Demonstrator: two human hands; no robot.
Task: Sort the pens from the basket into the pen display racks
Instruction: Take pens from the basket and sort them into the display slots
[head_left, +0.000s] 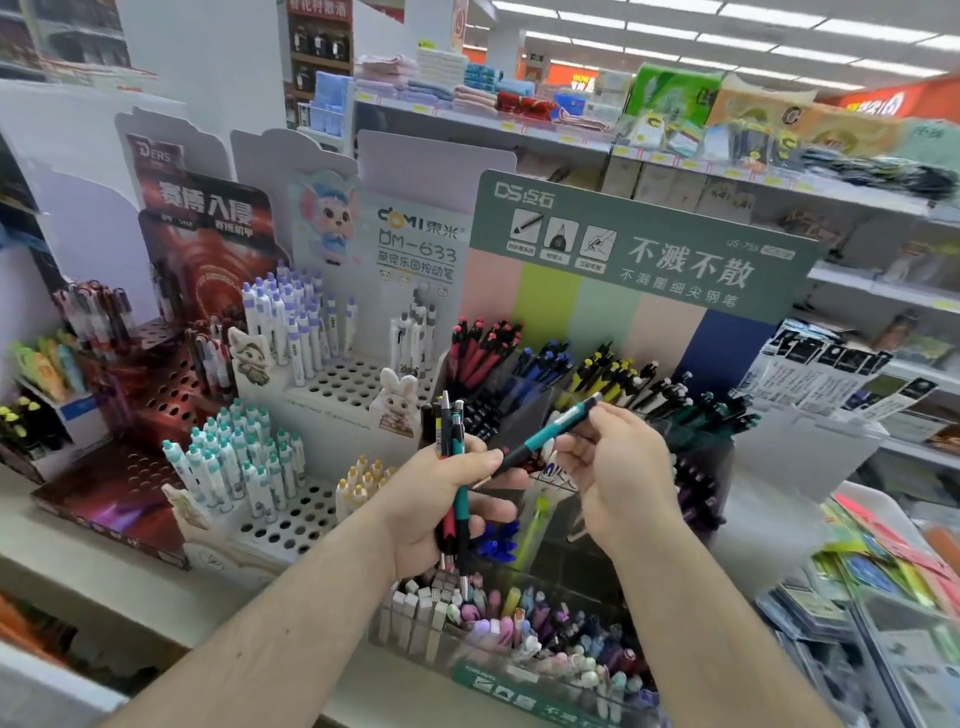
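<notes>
Your left hand (441, 499) held a small bundle of pens (453, 467) upright, its fingers curled round the barrels, so the grip was closed on them and they served as your stock while you sorted. Your right hand (618, 467) pinched one teal pen (545, 434) between thumb and fingertips near its upper end; the pen lay tilted, with its lower tip close to the left thumb, so it seemed you were drawing it out of the bundle to place it alone. You held both hands just in front of the green display rack (644, 244), probably because its compartments are sorted by colour: red pens (478, 348) at the left, then blue pens (540, 364), then yellow pens (602, 371), and dark teal pens (727, 410) at the far right. In my judgement the teal pen belonged to that right compartment, near your right hand. The white perforated rack (332, 384) at the left stood on the desk with many free holes. Below your hands a clear tray (498, 670) held pastel pens; no basket was clearly visible.
</notes>
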